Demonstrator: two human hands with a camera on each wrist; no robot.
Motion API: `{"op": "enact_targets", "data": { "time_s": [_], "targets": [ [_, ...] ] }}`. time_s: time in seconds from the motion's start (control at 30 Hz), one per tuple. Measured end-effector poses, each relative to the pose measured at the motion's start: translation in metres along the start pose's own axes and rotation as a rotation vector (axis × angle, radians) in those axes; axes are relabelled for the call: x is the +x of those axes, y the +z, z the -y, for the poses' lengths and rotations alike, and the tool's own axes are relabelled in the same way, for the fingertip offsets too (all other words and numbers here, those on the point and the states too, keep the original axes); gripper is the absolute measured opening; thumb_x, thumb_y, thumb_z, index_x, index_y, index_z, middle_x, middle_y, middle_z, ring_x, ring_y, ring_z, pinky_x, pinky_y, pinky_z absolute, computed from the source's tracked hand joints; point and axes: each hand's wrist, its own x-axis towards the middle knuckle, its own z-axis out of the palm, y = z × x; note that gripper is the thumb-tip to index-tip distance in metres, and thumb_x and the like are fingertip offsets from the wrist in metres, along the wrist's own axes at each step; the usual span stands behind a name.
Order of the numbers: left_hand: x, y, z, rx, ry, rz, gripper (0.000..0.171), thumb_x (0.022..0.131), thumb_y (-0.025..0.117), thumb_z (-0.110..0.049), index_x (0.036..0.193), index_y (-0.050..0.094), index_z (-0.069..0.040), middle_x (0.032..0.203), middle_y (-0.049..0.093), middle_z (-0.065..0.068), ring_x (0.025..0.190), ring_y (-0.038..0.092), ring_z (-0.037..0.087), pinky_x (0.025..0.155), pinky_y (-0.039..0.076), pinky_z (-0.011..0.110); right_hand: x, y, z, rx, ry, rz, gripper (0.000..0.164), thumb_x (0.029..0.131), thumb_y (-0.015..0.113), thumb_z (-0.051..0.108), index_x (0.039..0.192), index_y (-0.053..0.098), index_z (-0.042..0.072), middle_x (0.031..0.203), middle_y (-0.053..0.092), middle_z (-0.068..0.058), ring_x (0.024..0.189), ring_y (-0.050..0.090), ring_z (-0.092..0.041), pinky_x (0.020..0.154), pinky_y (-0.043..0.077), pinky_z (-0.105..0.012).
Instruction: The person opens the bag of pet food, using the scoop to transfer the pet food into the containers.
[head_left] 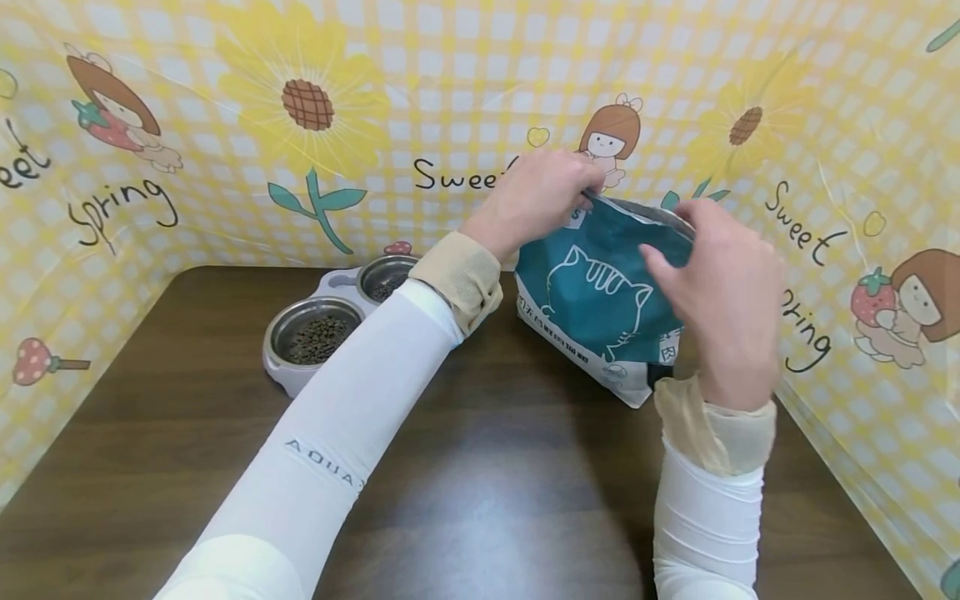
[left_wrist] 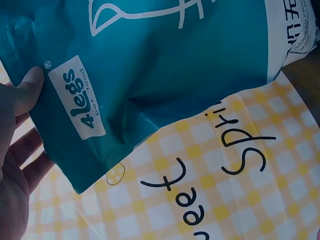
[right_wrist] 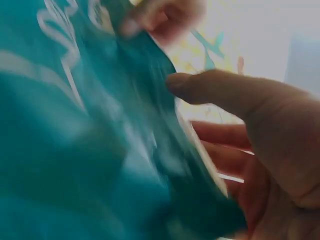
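Note:
A teal and white pet food bag (head_left: 592,283) with a white cat outline stands on the table, its top edge parted in a narrow slit. My left hand (head_left: 543,196) pinches the bag's top left corner; in the left wrist view its thumb (left_wrist: 31,87) presses beside the "4Legs" label (left_wrist: 78,97), with the other fingers behind. At the top right corner is my right hand (head_left: 727,283), thumb spread away from the fingers. In the right wrist view, blurred, the right fingers (right_wrist: 225,145) lie behind the bag's rim and the thumb tip is close to it.
Left of the bag stands a light grey double feeder (head_left: 288,371) with two metal bowls. Brown kibble (head_left: 322,337) lies in the nearer bowl, and some shows in the farther bowl (head_left: 382,279), partly covered by my left arm. Patterned cloth walls (head_left: 450,100) surround the brown table (head_left: 450,500).

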Motion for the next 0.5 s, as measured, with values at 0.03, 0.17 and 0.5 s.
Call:
{"op": "enact_targets", "data": {
  "time_s": [0.03,0.17,0.5],
  "targets": [
    [-0.001,0.001,0.0,0.007,0.005,-0.007,0.012,0.096,0.065,-0.024,0.104,0.068,-0.016,0.108,0.073,-0.002,0.096,0.063,0.016,0.08,0.055,0.034,0.002,0.004,0.005,-0.003,-0.009,-0.023,0.052,0.084,0.077,0.034,0.123,0.065,0.001,0.112,0.071,-0.024,0.088,0.064,-0.041,0.07,0.053,-0.057],
    [-0.003,0.002,0.0,0.023,0.003,-0.014,0.015,0.097,0.063,-0.026,0.107,0.067,-0.016,0.105,0.071,-0.001,0.091,0.064,0.016,0.077,0.056,0.034,0.007,0.017,0.014,-0.022,-0.033,-0.095,0.058,0.078,0.083,0.031,0.125,0.065,0.002,0.117,0.07,-0.021,0.094,0.063,-0.04,0.08,0.053,-0.059],
    [-0.001,0.002,-0.004,0.048,0.012,0.067,0.025,0.096,0.063,-0.034,0.115,0.064,-0.017,0.111,0.07,-0.001,0.096,0.062,0.017,0.084,0.054,0.035,0.012,0.024,0.008,-0.006,-0.028,-0.162,0.041,0.082,0.08,0.032,0.112,0.074,0.005,0.106,0.075,-0.018,0.086,0.067,-0.037,0.063,0.053,-0.057]
  ]
}}
